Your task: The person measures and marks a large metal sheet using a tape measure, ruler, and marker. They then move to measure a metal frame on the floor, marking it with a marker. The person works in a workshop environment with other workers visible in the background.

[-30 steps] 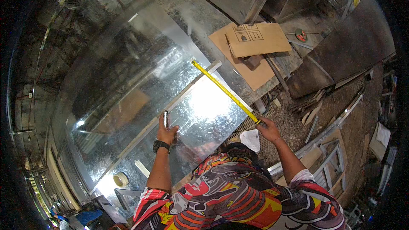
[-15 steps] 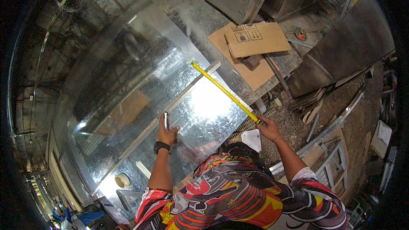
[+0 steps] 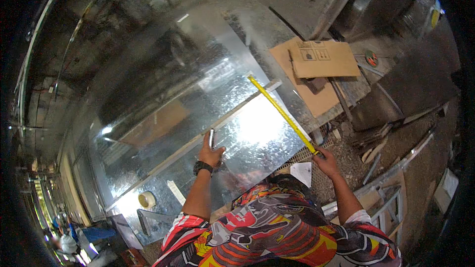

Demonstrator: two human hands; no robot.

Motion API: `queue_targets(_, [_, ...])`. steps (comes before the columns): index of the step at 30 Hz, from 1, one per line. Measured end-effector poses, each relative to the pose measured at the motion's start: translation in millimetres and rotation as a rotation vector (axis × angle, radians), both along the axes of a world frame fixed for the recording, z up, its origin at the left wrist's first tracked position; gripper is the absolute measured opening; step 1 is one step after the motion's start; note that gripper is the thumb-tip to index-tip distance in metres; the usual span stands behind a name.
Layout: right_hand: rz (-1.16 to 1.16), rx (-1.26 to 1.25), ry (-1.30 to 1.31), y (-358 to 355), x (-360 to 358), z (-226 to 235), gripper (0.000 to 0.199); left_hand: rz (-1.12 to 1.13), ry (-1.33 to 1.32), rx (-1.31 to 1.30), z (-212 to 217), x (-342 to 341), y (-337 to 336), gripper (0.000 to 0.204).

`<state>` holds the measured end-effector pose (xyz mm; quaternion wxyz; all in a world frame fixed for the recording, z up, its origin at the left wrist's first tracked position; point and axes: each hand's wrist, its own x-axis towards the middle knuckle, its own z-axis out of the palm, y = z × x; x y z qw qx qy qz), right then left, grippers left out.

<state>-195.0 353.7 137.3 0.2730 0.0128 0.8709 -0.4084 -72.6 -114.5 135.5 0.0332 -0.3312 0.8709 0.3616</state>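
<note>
A large shiny metal sheet (image 3: pixel 237 153) lies in front of me, with a long narrow straight bar (image 3: pixel 183 152) slanting across it. My left hand (image 3: pixel 212 155) rests at the bar near its middle, and a short silvery object (image 3: pixel 212 138) stands up among its fingers; its exact kind is unclear. In my right hand (image 3: pixel 326 163), at the sheet's right corner, is the tape measure, mostly covered by the fingers. Its yellow blade (image 3: pixel 279 110) runs out straight along the sheet's right edge, passing over the bar's far end.
Flattened cardboard (image 3: pixel 326 59) lies beyond the sheet at the right. A tape roll (image 3: pixel 146 199), a pale strip (image 3: pixel 175 192) and a metal square (image 3: pixel 143 221) sit on the sheet at the near left. Metal frames (image 3: pixel 388 212) lean at the lower right. Another person (image 3: pixel 68 242) appears far left.
The whole view has shifted, so the sheet and both hands appear further right. Both hands keep about the same places on the bar and tape measure.
</note>
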Motion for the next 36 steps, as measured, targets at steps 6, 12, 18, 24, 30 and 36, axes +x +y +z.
queue_targets(6, [0.034, -0.043, 0.036, 25.0, -5.1, -26.6, 0.049, -0.021, 0.033, -0.035, -24.0, -1.4, 2.4, 0.102])
queue_targets(12, [0.018, -0.103, 0.044, 21.7, -2.9, -19.0, 0.049, -0.001, 0.109, 0.114, -24.9, -1.6, -0.4, 0.104])
queue_targets(18, [-0.022, -0.017, -0.029, -6.2, -2.0, 17.2, 0.050, -0.013, 0.060, 0.020, -16.0, 3.0, -11.2, 0.104])
queue_targets(24, [0.038, -0.025, 0.085, -0.4, 2.0, -6.0, 0.051, 0.019, 0.056, 0.074, 0.7, -0.8, -9.5, 0.103])
queue_targets(30, [0.026, -0.028, 0.042, -6.3, 0.4, 0.0, 0.052, 0.006, 0.099, 0.016, -15.4, 9.1, -19.9, 0.101])
queue_targets(36, [-0.040, -0.012, -0.053, -5.7, 1.1, 4.4, 0.053, -0.037, 0.164, 0.018, -14.1, 6.6, -15.9, 0.101])
